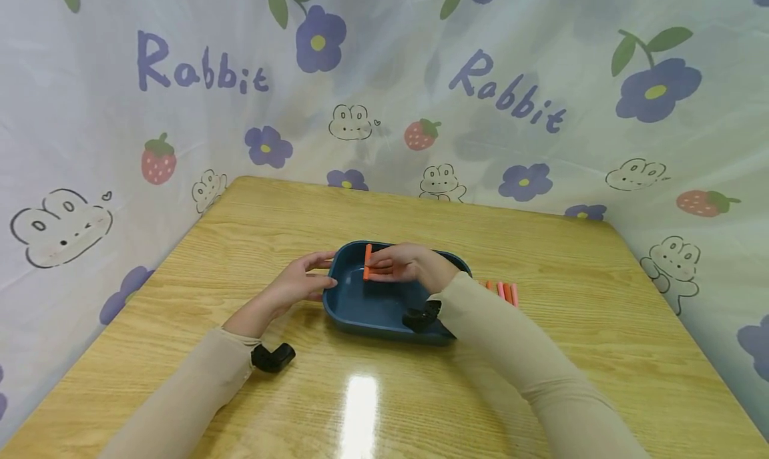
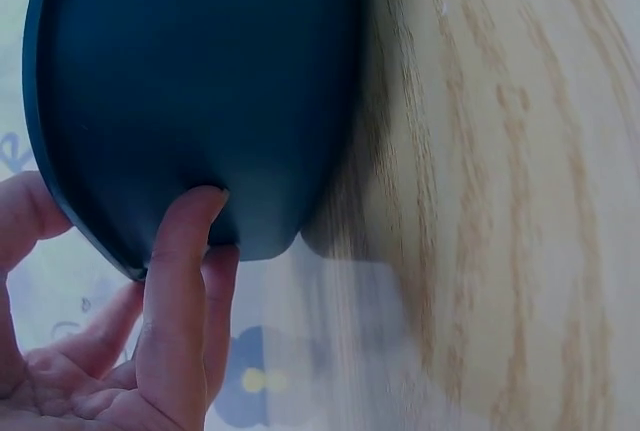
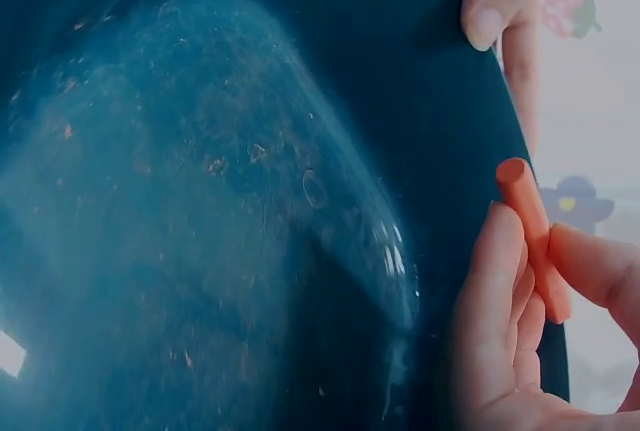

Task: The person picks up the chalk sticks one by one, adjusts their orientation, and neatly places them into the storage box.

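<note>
A dark blue rectangular tub [image 1: 372, 305] with rounded corners stands on the table. My left hand [image 1: 294, 285] holds its left end, the thumb at the rim and other fingertips against the outer wall [image 2: 230, 81]. Over the inside of the tub, near that same end, my right hand [image 1: 408, 262] pinches an orange chalk stick [image 3: 530, 226] between thumb and fingers. In the head view the stick [image 1: 368, 262] points away from me. The right hand and wrist cover part of the tub's right side.
Beyond the tub's right end, several pink and orange sticks [image 1: 507, 293] lie in a row, partly hidden by the right forearm. The wooden table [image 1: 601, 325] meets a printed cloth [image 1: 384, 79] at the back and sides. Each wrist carries a black camera [image 1: 273, 357].
</note>
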Demonstrator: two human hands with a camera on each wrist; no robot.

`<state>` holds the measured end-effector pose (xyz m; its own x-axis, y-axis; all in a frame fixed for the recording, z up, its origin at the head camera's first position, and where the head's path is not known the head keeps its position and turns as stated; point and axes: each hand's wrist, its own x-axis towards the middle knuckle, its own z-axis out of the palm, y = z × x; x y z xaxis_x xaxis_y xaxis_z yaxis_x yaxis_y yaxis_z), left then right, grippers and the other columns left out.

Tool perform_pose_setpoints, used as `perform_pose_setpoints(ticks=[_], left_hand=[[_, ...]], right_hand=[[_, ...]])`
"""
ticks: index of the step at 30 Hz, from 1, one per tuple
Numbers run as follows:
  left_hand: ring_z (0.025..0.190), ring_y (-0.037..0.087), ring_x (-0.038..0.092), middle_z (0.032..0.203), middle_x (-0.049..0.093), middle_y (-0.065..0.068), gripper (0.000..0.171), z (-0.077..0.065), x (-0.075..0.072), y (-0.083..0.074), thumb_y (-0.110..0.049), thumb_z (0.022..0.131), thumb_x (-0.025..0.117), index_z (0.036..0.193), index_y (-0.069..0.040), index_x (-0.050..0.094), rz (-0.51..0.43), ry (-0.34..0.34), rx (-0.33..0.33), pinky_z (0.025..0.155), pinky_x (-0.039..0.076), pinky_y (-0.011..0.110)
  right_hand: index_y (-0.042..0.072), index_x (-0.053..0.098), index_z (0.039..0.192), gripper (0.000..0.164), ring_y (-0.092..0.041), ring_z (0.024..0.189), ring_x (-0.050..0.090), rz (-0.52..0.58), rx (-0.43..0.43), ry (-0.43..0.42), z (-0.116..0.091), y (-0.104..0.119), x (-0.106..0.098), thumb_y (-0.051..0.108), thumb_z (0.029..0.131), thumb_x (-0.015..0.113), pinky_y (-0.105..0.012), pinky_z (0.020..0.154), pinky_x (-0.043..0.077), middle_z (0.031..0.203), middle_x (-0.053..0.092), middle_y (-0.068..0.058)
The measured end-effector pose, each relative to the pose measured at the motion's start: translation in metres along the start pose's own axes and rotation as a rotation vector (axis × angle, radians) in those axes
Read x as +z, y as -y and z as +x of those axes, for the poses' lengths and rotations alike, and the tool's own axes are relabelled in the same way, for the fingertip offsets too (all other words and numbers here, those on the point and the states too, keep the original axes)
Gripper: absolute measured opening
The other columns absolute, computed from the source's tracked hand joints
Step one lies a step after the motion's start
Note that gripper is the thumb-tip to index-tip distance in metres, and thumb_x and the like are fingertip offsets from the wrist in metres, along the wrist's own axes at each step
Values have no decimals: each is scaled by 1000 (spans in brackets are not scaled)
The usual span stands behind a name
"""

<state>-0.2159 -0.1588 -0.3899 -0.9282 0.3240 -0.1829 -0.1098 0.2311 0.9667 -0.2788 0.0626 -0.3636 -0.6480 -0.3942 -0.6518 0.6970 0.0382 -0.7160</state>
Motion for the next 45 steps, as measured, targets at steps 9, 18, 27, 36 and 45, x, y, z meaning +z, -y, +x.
perform_pose_setpoints(ticks=[9, 18, 27, 36, 45], left_hand=[[110, 35, 53, 138, 35, 22, 62, 1, 1, -2, -5, 90, 58, 145, -8, 30, -17, 8, -6, 77, 54, 37], [112, 35, 52, 138, 34, 23, 63, -3, -1, -3, -4, 90, 57, 146, -7, 29, -18, 13, 1, 78, 54, 38], [115, 36, 50, 138, 34, 23, 63, -4, 0, -4, -4, 90, 57, 146, -7, 29, -33, 24, 8, 78, 54, 38], [114, 35, 50, 139, 35, 22, 62, -4, -1, -3, -4, 90, 57, 145, -9, 31, -29, 10, 5, 77, 54, 38], [112, 34, 52, 139, 35, 21, 63, -2, -1, -2, -5, 89, 58, 146, -10, 30, -30, 10, -4, 78, 54, 37]], right_hand=[[-5, 49, 128, 36, -22, 80, 60, -19, 62, 2, 12, 1, 9, -3, 92, 52, -26, 73, 54, 96, 58, -15], [-6, 55, 119, 28, -23, 84, 59, -46, 120, -20, 21, 3, 20, -4, 92, 51, -29, 77, 54, 105, 60, -18], [-7, 59, 106, 16, -23, 79, 60, -61, 168, -36, 31, -4, 28, -5, 92, 51, -27, 67, 56, 92, 61, -16], [-9, 60, 110, 21, -23, 70, 63, -85, 157, -45, 33, -5, 29, -7, 91, 53, -28, 71, 55, 91, 63, -18], [-9, 58, 115, 25, -23, 69, 65, -139, 148, -43, 28, -3, 28, -6, 90, 54, -29, 78, 54, 85, 63, -18]])
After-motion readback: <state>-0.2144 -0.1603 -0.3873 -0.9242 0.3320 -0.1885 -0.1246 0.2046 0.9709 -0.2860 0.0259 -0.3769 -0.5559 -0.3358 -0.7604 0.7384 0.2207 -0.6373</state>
